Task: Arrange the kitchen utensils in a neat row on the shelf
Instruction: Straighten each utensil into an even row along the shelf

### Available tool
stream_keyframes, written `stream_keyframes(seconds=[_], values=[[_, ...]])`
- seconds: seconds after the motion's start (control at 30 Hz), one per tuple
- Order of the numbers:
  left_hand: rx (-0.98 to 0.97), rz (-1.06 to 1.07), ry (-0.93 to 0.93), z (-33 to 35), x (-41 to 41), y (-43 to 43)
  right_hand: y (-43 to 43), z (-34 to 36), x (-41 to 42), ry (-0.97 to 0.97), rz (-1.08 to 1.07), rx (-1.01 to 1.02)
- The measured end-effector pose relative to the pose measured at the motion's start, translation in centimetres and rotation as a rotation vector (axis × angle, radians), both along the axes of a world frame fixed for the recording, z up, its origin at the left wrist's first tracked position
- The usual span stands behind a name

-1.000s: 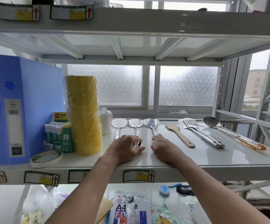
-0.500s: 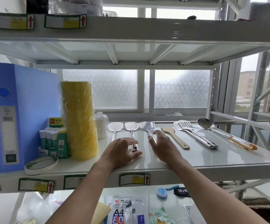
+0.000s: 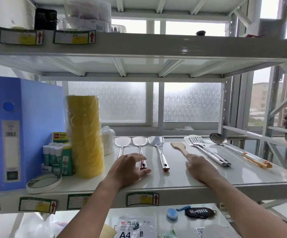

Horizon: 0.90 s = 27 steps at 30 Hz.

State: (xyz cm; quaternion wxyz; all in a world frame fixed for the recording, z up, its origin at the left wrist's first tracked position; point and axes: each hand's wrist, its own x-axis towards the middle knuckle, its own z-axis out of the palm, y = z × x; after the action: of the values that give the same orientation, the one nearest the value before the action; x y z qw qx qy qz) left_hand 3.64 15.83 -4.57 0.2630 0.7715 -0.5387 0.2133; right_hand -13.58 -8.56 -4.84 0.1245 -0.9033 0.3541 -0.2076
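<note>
Three shiny spatulas [image 3: 140, 148] lie side by side on the shelf [image 3: 173, 181]. The left hand [image 3: 128, 169] curls loosely around the middle handle, fingers a little apart. At its 3 o'clock, the right hand [image 3: 198, 166] covers the wooden spatula [image 3: 179, 147] handle; its fingers are hidden.

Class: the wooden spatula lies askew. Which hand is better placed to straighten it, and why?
The right hand: it rests at the wooden spatula's handle end. The left hand is beyond two metal spatulas.
</note>
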Motion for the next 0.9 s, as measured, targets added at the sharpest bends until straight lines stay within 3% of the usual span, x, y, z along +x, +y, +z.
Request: stream_keyframes(seconds=[0.43, 0.9], values=[[0.014, -0.005, -0.001, 0.1, -0.3, -0.1, -1.1, -0.6, 0.2, 0.014, 0.058, 0.044], [0.009, 0.016, 0.007, 0.0, -0.4, -0.2, 0.2, -0.3, -0.5, -0.057, 0.156, -0.063]])
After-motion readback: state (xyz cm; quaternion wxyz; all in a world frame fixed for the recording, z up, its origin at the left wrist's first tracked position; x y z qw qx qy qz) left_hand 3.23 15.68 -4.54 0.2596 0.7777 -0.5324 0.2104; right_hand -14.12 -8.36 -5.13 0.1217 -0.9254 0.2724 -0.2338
